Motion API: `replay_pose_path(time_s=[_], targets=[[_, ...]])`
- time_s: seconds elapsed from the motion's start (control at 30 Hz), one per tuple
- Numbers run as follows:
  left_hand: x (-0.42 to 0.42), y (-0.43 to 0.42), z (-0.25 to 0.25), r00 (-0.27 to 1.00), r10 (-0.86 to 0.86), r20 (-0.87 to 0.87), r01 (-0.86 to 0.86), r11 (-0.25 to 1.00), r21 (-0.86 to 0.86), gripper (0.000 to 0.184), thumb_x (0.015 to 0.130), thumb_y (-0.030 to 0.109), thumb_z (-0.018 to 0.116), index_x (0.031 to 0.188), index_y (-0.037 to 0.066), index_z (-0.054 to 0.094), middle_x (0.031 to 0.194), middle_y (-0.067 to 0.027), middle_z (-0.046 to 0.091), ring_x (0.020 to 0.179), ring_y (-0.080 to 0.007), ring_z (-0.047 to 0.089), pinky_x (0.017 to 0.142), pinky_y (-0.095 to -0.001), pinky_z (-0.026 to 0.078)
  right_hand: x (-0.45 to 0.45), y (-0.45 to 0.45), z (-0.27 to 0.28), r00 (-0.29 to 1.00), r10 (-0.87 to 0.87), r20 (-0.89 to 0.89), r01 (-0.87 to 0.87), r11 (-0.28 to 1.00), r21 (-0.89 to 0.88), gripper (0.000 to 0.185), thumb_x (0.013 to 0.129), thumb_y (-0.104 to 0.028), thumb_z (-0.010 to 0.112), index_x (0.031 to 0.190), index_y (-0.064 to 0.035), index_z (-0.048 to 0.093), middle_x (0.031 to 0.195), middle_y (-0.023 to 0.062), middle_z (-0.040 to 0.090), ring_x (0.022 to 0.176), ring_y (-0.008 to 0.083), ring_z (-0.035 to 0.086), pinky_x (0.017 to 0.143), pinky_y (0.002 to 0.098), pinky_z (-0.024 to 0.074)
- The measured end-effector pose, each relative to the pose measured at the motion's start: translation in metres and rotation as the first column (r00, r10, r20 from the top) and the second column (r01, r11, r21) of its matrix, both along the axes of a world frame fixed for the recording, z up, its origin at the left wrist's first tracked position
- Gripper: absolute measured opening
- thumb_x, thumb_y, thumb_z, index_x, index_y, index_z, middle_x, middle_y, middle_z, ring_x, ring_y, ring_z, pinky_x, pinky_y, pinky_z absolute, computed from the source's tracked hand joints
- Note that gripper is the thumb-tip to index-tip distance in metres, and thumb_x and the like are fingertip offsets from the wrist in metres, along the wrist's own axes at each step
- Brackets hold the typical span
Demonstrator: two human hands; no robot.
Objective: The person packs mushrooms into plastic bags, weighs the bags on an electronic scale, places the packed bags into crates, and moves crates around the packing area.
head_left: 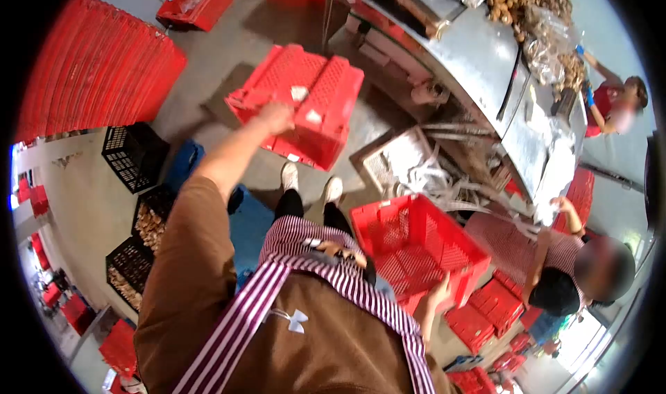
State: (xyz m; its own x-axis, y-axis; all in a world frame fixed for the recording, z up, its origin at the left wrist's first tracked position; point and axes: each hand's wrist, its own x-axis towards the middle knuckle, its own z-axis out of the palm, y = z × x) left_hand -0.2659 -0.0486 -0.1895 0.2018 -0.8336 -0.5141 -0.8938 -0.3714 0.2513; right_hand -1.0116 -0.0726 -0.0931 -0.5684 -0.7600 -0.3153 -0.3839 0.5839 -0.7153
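Observation:
My left hand (277,118) reaches forward, its fingers closed on a red plastic crate (333,82). That crate shows a perforated face with small white labels, and shadow falls on the floor around it. At my right side, my right hand (437,294) grips the rim of a second red crate (406,231). This one faces up, with perforated walls and nothing visible inside. The fingertips of both hands are partly hidden.
A metal table (479,68) at right bears brown produce (531,2) and plastic bags; two people work beside it. Stacked red crates (97,68) stand at left, above black crates (135,157). A white crate (397,157) with pale strips lies under the table's edge.

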Motion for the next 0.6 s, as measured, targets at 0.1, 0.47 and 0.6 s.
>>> replay_pose_path(time_s=[0.1, 0.47, 0.6], targets=[[0.063, 0.031, 0.036, 0.996, 0.064, -0.069, -0.073, 0.986, -0.151, 0.042, 0.083, 0.041, 0.069, 0.108, 0.007, 0.066, 0.106, -0.0192, 0.068, 0.101, -0.0352, 0.065, 0.089, -0.047, 0.05, 0.071, -0.024, 0.009, 0.994, 0.07, 0.083, -0.065, 0.996, -0.061, 0.033, 0.091, -0.033, 0.069, 0.075, -0.0073, 0.054, 0.069, -0.0031, 0.053, 0.06, 0.009, 0.046, 0.055, 0.0274, 0.039], [0.157, 0.201, 0.166, 0.688, 0.683, -0.248, -0.719, 0.689, -0.096, 0.049, 0.097, 0.041, 0.055, 0.127, 0.002, 0.058, 0.105, -0.0195, 0.069, 0.103, -0.0299, 0.065, 0.09, -0.0401, 0.047, 0.241, -0.059, -0.008, 0.807, 0.447, 0.386, -0.418, 0.894, -0.161, 0.015, 0.097, -0.02, 0.061, 0.104, -0.008, 0.056, 0.076, -0.0033, 0.055, 0.062, 0.0066, 0.05, 0.055, 0.0225, 0.0425], [0.197, 0.29, 0.183, 0.502, 0.852, -0.147, -0.863, 0.483, -0.149, 0.052, 0.096, 0.044, 0.056, 0.127, 0.002, 0.057, 0.09, -0.0147, 0.067, 0.078, -0.0217, 0.066, 0.07, -0.0355, 0.051, 0.28, -0.132, -0.069, 0.706, 0.686, 0.173, -0.659, 0.727, -0.192, 0.025, 0.098, -0.024, 0.06, 0.106, -0.0006, 0.059, 0.085, 0.0002, 0.06, 0.072, 0.0094, 0.051, 0.064, 0.0261, 0.043]])
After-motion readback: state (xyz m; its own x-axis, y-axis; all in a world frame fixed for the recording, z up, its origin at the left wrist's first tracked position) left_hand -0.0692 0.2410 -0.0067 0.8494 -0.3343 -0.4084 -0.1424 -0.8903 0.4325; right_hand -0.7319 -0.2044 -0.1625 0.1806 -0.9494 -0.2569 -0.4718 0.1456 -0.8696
